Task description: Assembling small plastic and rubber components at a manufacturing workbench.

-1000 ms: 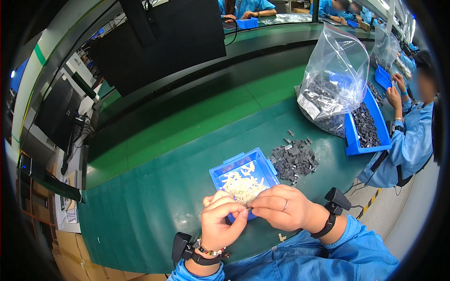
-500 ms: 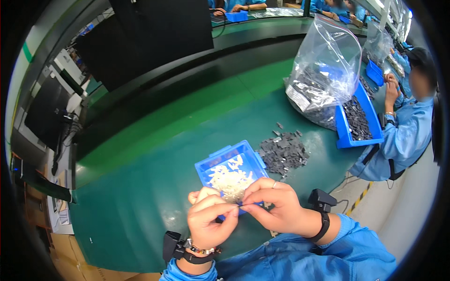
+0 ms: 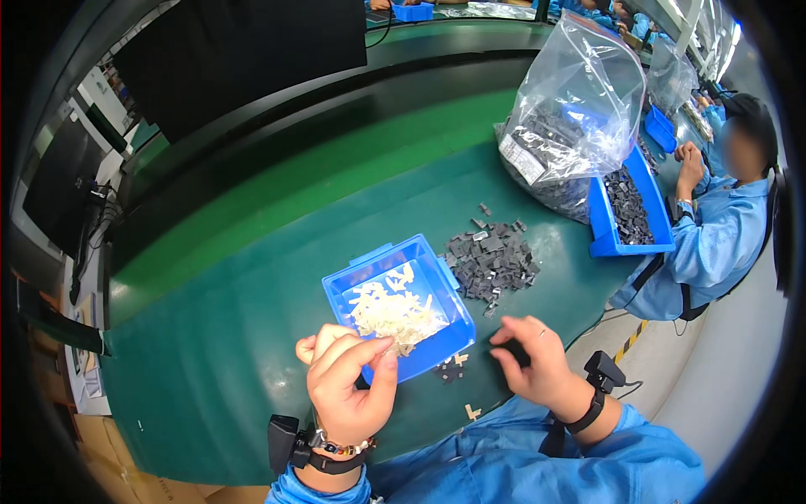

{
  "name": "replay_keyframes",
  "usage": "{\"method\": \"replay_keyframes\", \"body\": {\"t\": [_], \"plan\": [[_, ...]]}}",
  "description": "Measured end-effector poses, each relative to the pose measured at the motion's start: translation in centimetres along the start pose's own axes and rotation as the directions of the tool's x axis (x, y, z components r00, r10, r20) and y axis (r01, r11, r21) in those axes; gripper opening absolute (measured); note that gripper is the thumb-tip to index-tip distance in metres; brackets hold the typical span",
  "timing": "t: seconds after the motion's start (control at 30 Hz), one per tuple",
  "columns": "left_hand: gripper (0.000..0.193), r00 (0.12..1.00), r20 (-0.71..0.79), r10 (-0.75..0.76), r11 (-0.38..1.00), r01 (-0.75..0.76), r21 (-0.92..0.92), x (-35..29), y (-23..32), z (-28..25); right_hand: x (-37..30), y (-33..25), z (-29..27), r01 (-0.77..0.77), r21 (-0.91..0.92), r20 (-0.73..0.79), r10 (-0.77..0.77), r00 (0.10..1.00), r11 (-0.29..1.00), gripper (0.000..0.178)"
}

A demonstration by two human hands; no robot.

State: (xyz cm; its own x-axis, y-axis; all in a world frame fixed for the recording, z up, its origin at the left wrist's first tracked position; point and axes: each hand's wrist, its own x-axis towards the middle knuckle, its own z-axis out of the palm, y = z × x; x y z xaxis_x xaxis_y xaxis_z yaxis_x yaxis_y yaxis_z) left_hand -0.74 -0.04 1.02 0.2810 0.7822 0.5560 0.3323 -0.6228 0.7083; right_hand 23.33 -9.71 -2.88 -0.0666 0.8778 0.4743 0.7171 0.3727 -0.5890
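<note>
Thumb and index finger of my left hand (image 3: pixel 348 378) are pinched together over the near left part of a blue bin (image 3: pixel 453 336). Whatever the fingertips hold is too small to make out. Cream-coloured small plastic pieces (image 3: pixel 388 312) lie heaped inside the bin. To the right of the bin, my right hand (image 3: pixel 541 365) hovers with thumb and index finger apart and nothing visible between them. Just beyond it is a loose pile of flat dark grey pieces (image 3: pixel 495 260). A few dark and cream bits (image 3: pixel 453 367) lie by the bin's near edge.
A clear plastic bag (image 3: pixel 558 126) of dark pieces stands at the back right, beside a longer blue bin (image 3: pixel 625 250) of similar pieces. A co-worker (image 3: pixel 722 218) sits at the right. A black panel (image 3: pixel 243 63) rises beyond the green table (image 3: pixel 227 336).
My hands have come apart: the right moved right, away from the left, and its fingers opened. The left stays pinched. The view has shifted slightly, uncovering the bin's near edge and loose bits.
</note>
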Motion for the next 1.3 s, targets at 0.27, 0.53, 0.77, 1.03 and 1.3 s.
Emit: {"method": "replay_keyframes", "body": {"t": [0.27, 0.53, 0.77, 1.03, 1.3], "plan": [[0.010, 0.994, 0.110, 0.017, 0.995, -0.028, 0.093, 0.2, -0.4, 0.5, 3.5, 3.9, -1.7, -0.128, -0.250, -0.181, 0.083, 0.980, 0.960, 0.064], [0.008, 0.986, 0.161, 0.036, 0.987, -0.061, 0.149, 0.0, 0.3, 1.0, 4.5, 4.1, -1.1, -0.136, -0.284, -0.121, 0.105, 0.987, 0.949, 0.062], [0.010, 0.978, 0.208, 0.022, 0.991, -0.048, 0.125, -0.3, 0.5, 1.0, 4.9, 4.7, -1.4, -0.258, -0.029, -0.208, 0.247, 0.946, 0.966, 0.056], [0.011, 0.978, 0.206, 0.030, 0.992, -0.055, 0.116, -0.3, 0.4, 0.9, 6.1, 3.3, -1.9, -0.124, -0.147, -0.187, 0.096, 0.978, 0.981, 0.059], [0.010, 0.977, 0.211, 0.021, 0.992, -0.047, 0.116, -0.3, 0.4, 0.9, 6.4, 3.6, -2.0, -0.080, -0.302, -0.086, 0.056, 0.995, 0.950, 0.051]]}}
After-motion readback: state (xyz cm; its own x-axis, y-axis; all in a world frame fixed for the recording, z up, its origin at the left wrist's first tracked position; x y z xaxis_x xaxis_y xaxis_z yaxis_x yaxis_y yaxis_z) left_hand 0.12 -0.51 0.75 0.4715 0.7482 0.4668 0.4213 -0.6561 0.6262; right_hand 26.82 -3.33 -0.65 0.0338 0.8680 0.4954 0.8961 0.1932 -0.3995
